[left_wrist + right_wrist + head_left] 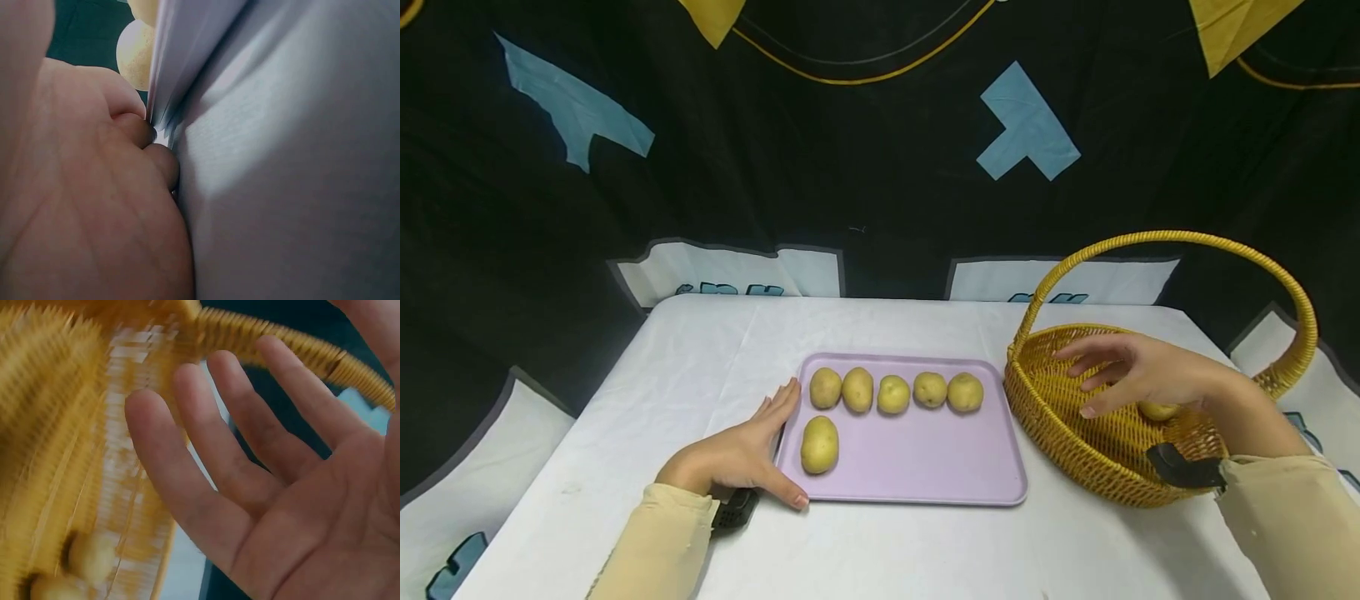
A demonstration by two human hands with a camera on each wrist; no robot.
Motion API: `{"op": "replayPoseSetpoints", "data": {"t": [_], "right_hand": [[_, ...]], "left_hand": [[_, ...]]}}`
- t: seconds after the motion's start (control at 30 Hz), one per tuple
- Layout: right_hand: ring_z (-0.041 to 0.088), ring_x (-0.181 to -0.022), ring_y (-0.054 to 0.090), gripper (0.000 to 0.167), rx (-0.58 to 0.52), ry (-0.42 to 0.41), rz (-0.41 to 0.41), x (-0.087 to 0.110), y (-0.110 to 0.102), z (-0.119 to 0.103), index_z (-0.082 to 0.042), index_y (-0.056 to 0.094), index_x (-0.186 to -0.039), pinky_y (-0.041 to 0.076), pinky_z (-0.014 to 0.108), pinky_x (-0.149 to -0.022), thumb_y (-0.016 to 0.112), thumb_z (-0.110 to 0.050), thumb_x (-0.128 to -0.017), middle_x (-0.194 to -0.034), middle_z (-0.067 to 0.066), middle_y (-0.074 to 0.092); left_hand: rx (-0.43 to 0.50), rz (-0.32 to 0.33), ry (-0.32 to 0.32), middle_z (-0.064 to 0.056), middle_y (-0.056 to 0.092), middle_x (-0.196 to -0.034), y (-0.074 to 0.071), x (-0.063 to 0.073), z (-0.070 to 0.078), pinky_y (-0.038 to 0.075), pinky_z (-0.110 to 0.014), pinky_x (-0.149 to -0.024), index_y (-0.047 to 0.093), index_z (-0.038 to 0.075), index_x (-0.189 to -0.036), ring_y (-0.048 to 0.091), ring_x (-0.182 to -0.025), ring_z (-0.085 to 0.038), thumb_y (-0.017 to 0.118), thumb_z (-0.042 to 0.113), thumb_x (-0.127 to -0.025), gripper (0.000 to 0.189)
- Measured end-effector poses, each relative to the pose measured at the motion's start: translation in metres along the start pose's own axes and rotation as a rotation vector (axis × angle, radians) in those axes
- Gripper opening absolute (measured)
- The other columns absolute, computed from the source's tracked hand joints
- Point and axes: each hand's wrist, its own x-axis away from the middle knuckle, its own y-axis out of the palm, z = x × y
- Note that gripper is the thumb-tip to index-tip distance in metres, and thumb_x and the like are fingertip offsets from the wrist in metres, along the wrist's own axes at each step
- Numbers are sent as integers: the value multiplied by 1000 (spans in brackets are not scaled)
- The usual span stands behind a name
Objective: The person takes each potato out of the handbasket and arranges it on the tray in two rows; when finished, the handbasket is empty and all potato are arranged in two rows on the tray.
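Note:
My left hand (741, 450) rests at the left edge of a lilac tray (917, 467), fingers along its side and thumb near the front corner. In the left wrist view its fingertips (165, 165) are right at the tray's rim (187, 56). On the tray, several potatoes (893, 394) form a row along the back, and a single potato (819, 445) lies in front at the left. Over the wicker basket (1060, 450), my right hand (1150, 375) hovers with spread fingers and nothing in its grasp. Two potatoes (92, 557) show inside the basket in the right wrist view.
The basket's tall arched handle (1180, 237) rises above my right forearm. A white cloth covers the table (880, 550). Behind it hangs a dark curtain (850, 183) with blue and yellow shapes.

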Motion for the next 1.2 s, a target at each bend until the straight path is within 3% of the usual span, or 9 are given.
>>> {"op": "replayPoseSetpoints", "data": {"t": [0.3, 0.47, 0.77, 1.03, 1.2], "right_hand": [[37, -117, 55, 78, 229, 140, 48, -9, -28, 23, 0, 49, -145, 54, 49, -93, 86, -26, -81, -138, 26, 52], [44, -119, 53, 82, 249, 187, 64, -16, -37, 39, 2, 45, -147, 52, 59, -92, 86, -26, -81, -140, 33, 47], [50, -119, 49, 86, 293, 279, 188, -27, -42, 69, 7, 42, -145, 42, 67, -99, 88, -22, -78, -138, 38, 44], [54, -117, 50, 93, 315, 330, 165, -32, -43, 80, 5, 38, -146, 46, 66, -95, 90, -21, -74, -136, 40, 40], [51, -114, 51, 91, 360, 318, 169, -34, -41, 85, 9, 42, -141, 44, 66, -97, 92, -23, -71, -133, 40, 44]], "left_hand": [[10, 1, -7, -17, -10, -166, 1, 2, -2, -1, -64, -116, -4, 3, -160, -12, -148, -47, 99, 43, -54, 154], [6, -1, 3, -18, -11, -166, 1, 1, -3, -1, -63, -116, -4, 3, -160, -12, -148, -47, 99, 43, -54, 153], [5, -3, 15, -19, -10, -166, 0, 0, 0, 0, -64, -116, -4, 3, -160, -12, -147, -47, 99, 44, -55, 153], [10, 0, 7, -18, -10, -166, 1, 1, 2, 0, -63, -117, -4, 4, -161, -12, -148, -45, 99, 44, -54, 153], [5, 3, 8, -18, -10, -166, 1, 1, 1, 0, -63, -117, -3, 4, -161, -12, -148, -45, 99, 44, -54, 153]]}}
